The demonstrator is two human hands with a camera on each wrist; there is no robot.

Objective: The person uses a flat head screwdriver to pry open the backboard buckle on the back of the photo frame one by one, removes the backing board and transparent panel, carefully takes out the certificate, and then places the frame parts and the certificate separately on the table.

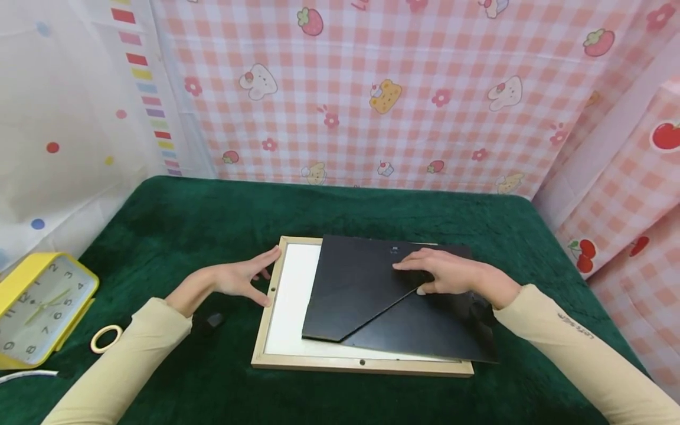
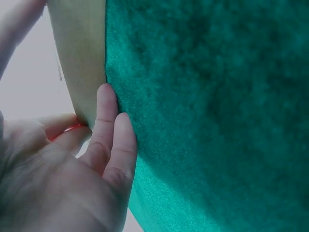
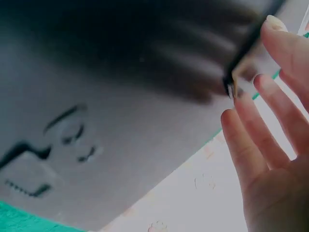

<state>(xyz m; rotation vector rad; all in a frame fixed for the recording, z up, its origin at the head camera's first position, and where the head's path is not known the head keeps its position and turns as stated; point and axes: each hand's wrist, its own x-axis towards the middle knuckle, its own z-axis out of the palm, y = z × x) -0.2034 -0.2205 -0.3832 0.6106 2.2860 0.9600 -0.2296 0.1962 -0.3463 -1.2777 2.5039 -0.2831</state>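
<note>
A pale wooden frame [image 1: 366, 365] with a white inner panel [image 1: 289, 295] lies on the green cloth. Askew over it is a glossy black backing board [image 1: 350, 283], overhanging on the right, with a raised flap whose diagonal edge crosses the board. My left hand [image 1: 239, 280] is spread at the frame's left side; in the left wrist view, fingers [image 2: 107, 104] touch the outer edge of the wood. Over the board rests my right hand [image 1: 438, 271], thumb beside the diagonal edge. The right wrist view shows its fingers [image 3: 241, 145] extended near that dark edge, not wrapped around it.
A yellow clock [image 1: 50, 310] stands at the left, with a cream ring [image 1: 106, 339] and a white curved strip [image 1: 29, 375] close by. Near my left wrist lies a small dark object [image 1: 215, 320]. Patterned curtains [image 1: 345, 94] hang behind and beside the green cloth [image 1: 255, 206].
</note>
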